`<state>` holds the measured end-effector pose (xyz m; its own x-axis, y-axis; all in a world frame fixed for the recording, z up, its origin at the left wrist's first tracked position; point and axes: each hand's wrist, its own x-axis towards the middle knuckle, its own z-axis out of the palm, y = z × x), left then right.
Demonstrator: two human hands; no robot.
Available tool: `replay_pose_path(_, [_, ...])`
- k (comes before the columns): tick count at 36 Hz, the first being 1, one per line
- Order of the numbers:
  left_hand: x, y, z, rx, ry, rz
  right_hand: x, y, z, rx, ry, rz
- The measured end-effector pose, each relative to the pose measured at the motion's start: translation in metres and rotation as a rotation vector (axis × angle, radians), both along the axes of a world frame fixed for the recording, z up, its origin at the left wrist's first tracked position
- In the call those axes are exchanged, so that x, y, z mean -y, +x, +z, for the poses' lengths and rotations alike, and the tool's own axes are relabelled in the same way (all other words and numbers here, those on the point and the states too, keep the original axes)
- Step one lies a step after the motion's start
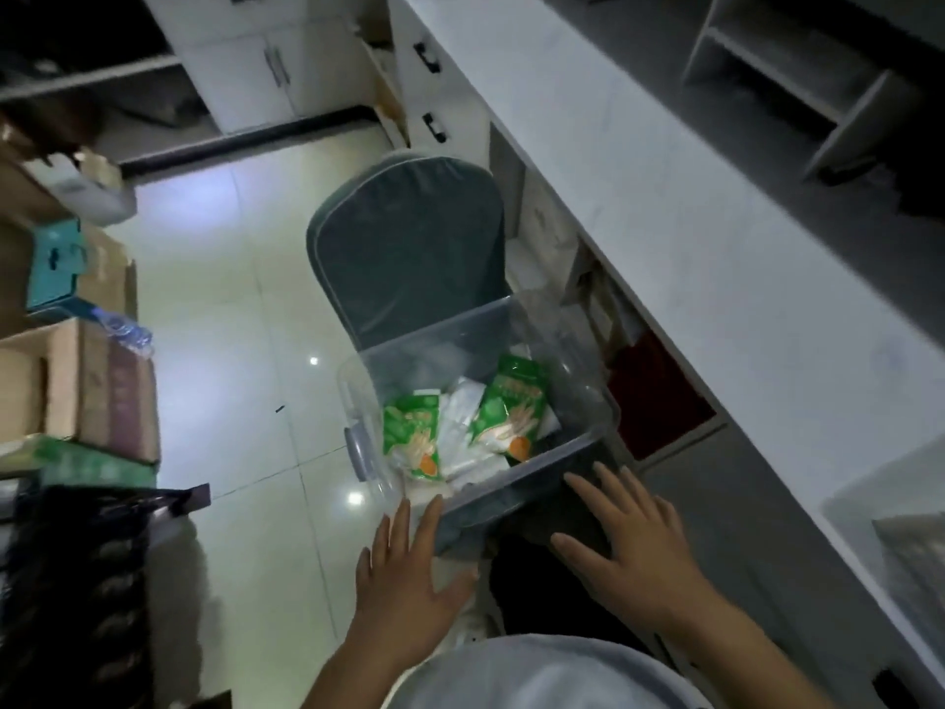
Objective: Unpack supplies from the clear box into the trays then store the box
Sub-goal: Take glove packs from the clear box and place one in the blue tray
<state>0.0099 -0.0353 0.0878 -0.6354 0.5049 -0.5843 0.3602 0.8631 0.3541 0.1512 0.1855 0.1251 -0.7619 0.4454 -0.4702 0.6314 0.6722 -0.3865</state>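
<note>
As both hands reach, the clear plastic box [475, 401] sits packed on a grey chair [409, 258].
Left hand [409, 575] and right hand [634, 545] spread flat, gripping nothing — light, rigid, likely slippery; take its rim.

Both forearms are bare, no sleeves showing. Left hand [409, 570] and right hand [631, 547] wear no gloves or rings. Pale grey-white top [537, 675]; dark trousers [542, 585].

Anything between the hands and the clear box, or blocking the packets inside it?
Nothing visible. The left hand and right hand hover open at the near edge of the clear box, which sits lidless on the chair. The green packets lie exposed on top, with no cover over them.
</note>
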Motion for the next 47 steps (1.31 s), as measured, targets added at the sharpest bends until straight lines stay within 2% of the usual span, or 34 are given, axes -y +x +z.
replay_pose_path(7, [-0.013,-0.061,-0.008,-0.026,-0.126,0.187,-0.065,-0.107,-0.027,-0.038,-0.079,0.195])
replay_pose_path(12, [-0.042,-0.098,-0.029,-0.037,-0.142,0.278,-0.104,-0.169,-0.08,0.043,-0.051,0.342])
replay_pose_path(18, [-0.084,-0.121,-0.068,0.162,-0.186,0.369,-0.117,-0.189,-0.163,0.285,-0.105,0.419])
replay_pose_path(23, [-0.115,-0.15,-0.111,0.245,-0.228,0.34,-0.117,-0.176,-0.218,0.415,-0.069,0.46])
replay_pose_path(28, [-0.137,-0.183,-0.163,0.211,-0.311,0.266,-0.112,-0.168,-0.249,0.296,-0.095,0.531])
replay_pose_path(31, [-0.144,-0.201,-0.189,0.172,-0.319,0.299,-0.107,-0.168,-0.256,0.233,-0.061,0.529])
replay_pose_path(41, [-0.157,-0.236,-0.244,0.296,-0.228,0.769,-0.098,-0.158,-0.265,-0.027,0.052,0.48])
replay_pose_path(44, [-0.162,-0.241,-0.251,0.438,-0.103,1.031,-0.096,-0.155,-0.269,-0.106,0.084,0.464])
replay_pose_path(47, [-0.164,-0.242,-0.257,0.485,-0.08,1.142,-0.096,-0.154,-0.271,-0.178,0.118,0.434])
